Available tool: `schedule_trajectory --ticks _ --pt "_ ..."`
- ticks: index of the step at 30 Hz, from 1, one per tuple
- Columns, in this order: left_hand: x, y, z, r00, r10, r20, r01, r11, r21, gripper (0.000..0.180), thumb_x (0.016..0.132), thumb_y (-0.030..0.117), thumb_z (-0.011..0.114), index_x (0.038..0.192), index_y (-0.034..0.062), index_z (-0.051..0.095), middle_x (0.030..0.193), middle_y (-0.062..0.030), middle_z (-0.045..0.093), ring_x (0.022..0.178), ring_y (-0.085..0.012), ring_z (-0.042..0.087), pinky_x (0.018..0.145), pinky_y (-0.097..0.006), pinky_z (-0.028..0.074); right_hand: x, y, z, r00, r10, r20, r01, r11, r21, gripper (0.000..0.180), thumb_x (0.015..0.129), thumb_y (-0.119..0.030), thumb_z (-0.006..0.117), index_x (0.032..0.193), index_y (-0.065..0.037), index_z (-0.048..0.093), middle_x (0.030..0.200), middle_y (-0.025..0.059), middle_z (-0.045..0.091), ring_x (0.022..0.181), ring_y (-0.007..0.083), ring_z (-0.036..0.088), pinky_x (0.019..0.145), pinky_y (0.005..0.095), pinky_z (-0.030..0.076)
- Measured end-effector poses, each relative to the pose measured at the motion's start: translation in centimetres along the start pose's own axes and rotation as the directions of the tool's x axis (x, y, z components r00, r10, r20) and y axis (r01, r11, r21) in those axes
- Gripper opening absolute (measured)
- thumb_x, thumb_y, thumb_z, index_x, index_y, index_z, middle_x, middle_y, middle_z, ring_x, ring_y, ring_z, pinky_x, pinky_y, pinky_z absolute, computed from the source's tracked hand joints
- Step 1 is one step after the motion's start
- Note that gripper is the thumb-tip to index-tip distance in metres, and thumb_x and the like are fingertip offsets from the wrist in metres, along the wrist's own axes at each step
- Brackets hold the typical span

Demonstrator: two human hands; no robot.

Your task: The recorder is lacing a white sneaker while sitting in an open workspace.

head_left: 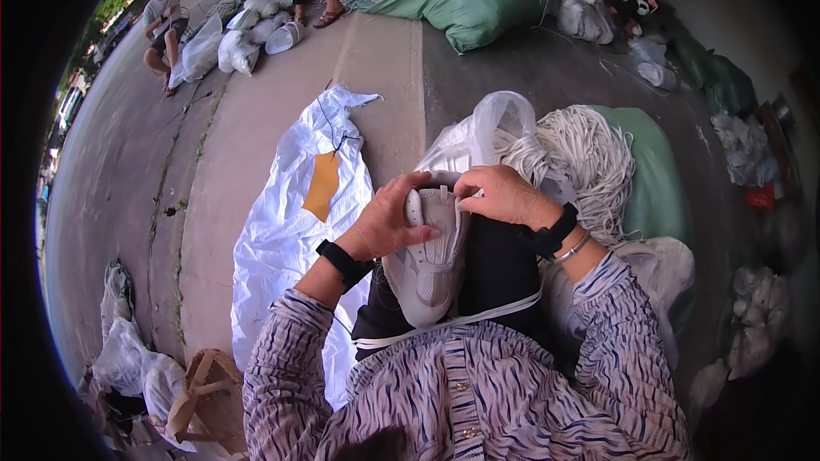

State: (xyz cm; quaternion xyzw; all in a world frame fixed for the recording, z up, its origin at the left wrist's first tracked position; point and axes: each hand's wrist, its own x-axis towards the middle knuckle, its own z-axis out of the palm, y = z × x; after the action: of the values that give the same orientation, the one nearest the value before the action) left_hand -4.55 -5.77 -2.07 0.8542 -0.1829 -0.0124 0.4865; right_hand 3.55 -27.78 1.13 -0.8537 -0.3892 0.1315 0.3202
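A pale grey-and-white sneaker (431,277) lies on my dark-clothed lap, its toe toward me. My left hand (389,218) wraps round the shoe's left side, the thumb across the tongue and the fingers by the collar. At the opposite edge, near the eyelets, my right hand (497,196) is closed in a pinch. What its fingertips hold is too small to make out. Just beyond that hand, a big bundle of white shoelaces (589,166) rests on a green sack (658,179). Beside the laces stands a clear plastic bag (508,115) with white things inside.
A white woven sack (295,205) with an orange-brown patch is spread on the ground to my left. A brown strapped sandal (209,401) lies at the lower left. Farther off are stuffed plastic bags (239,47), a large green sack (474,4) and several seated people.
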Motion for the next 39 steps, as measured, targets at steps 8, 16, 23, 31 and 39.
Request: schedule_trajectory --ticks 8,16,23,31,39 --pt "0.0 -0.1 1.9 0.998 -0.060 0.029 0.059 0.997 0.043 0.081 0.071 0.017 0.074 0.137 0.0043 0.028 0.129 -0.0203 0.043 0.122 -0.0327 0.043 0.103 -0.039 0.035 -2.7 1.0 -0.4 0.993 0.040 0.109 -0.055 0.989 0.135 0.032 0.074 -0.009 0.066 0.104 -0.001 0.062 0.098 0.0128 0.066 0.092 0.0225 0.064 0.083 0.0295 0.048" --pt "-0.1 0.7 5.6 0.956 -0.160 -0.244 0.227 0.933 0.278 0.067 0.083 0.013 0.053 0.140 -0.0025 0.019 0.139 -0.0270 0.032 0.125 -0.0405 0.037 0.102 -0.041 0.035 -11.2 -1.2 2.7 0.971 -0.238 0.012 0.235 0.952 -0.198 0.024 0.071 -0.022 0.071 0.091 -0.010 0.062 0.104 0.0059 0.058 0.115 0.0242 0.048 0.104 0.0493 0.027" --pt "0.6 -0.1 6.3 0.965 -0.079 -0.250 0.196 0.852 0.486 0.063 0.082 0.004 0.049 0.140 0.0023 0.025 0.140 -0.0232 0.034 0.125 -0.0367 0.040 0.101 -0.042 0.035 -13.9 -1.2 5.8 0.948 -0.319 -0.013 0.308 0.924 -0.227 0.003 0.078 -0.013 0.060 0.077 -0.010 0.060 0.078 0.0033 0.056 0.094 0.0200 0.058 0.100 0.0503 0.033" --pt "-3.1 8.8 7.0 0.956 -0.105 0.274 0.221 0.873 -0.436 0.041 0.094 0.025 0.050 0.126 -0.0002 0.044 0.113 -0.0138 0.055 0.097 -0.0198 0.056 0.083 -0.031 0.044 -12.9 -4.4 2.3 0.986 0.101 -0.129 -0.025 0.872 0.488 0.013 0.081 -0.003 0.059 0.092 -0.002 0.052 0.072 0.0104 0.063 0.065 0.0190 0.064 0.058 0.0294 0.048" --pt "-2.6 7.8 2.7 0.802 -0.218 0.556 0.537 0.672 -0.511 0.033 0.097 0.028 0.048 0.084 0.0015 0.062 0.061 0.0027 0.047 0.054 -0.0051 0.040 0.052 -0.020 0.034 -13.6 -1.7 -3.3 0.959 0.271 -0.084 -0.093 0.579 0.810 0.012 0.083 -0.002 0.055 0.095 -0.003 0.053 0.061 -0.0045 0.049 0.054 0.0033 0.045 0.049 0.0207 0.034"
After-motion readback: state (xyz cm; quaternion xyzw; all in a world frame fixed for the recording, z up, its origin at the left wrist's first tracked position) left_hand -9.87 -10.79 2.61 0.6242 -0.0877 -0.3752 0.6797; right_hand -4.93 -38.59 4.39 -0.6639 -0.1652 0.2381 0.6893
